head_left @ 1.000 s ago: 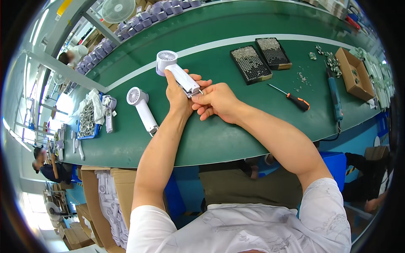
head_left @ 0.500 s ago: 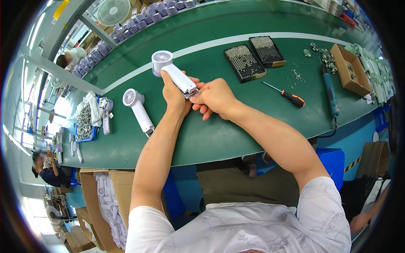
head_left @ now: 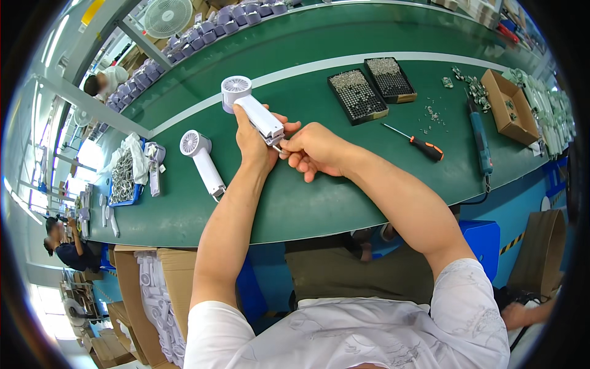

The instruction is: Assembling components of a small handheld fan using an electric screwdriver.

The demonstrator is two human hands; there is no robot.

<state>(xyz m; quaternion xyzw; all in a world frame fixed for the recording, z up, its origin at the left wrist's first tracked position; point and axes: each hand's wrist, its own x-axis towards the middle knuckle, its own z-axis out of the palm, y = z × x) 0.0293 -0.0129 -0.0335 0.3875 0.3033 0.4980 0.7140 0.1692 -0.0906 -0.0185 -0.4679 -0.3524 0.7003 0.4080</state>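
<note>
A white handheld fan (head_left: 261,118) with a round lilac-grey head lies tilted in my left hand (head_left: 253,144), its head pointing away from me. The fingers of that hand wrap around the handle. At the handle's near end, my right hand (head_left: 319,150) pinches a small metal piece (head_left: 278,148), mostly covered by the fingertips. Left of my left forearm, a second handheld fan (head_left: 206,165) rests on the green table (head_left: 313,212), with a metal loop at its handle end.
Two black trays of small metal parts (head_left: 358,98) stand at the back. To the right lie a screwdriver (head_left: 424,147), a teal power screwdriver (head_left: 479,135) and a cardboard box (head_left: 513,120). A blue tray of metal loops (head_left: 125,178) stands left; a carton of white parts (head_left: 175,270) is below the edge.
My right hand has shifted slightly down at the handle's end, its lower fingers more curled. The held fan has barely moved.
</note>
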